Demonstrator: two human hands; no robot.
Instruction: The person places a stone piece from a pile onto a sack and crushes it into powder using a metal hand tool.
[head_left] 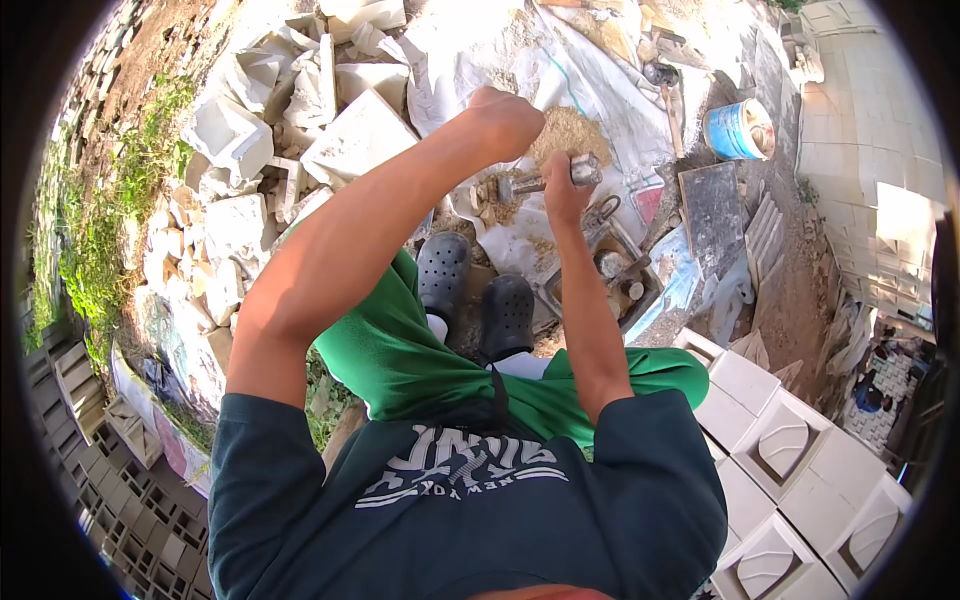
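My left hand (505, 122) is closed in a fist above the white sheet, beside a heap of sandy material (575, 135); what it holds, if anything, is hidden. My right hand (567, 187) sits lower and to the right, its fingers wrapped round a hammer (586, 170). The hammer's thick grey end shows to the right of the hand, and a narrower part reaches left. Below the right hand lies a square tray (650, 300) with metal pieces and tools in it.
Broken white blocks (235, 130) are piled at the left. A blue and white bucket (733, 132) stands at the right, near a dark flat board (712, 205). Cast pale blocks (775, 440) line the lower right. My feet in dark clogs (443, 270) are close to the tray.
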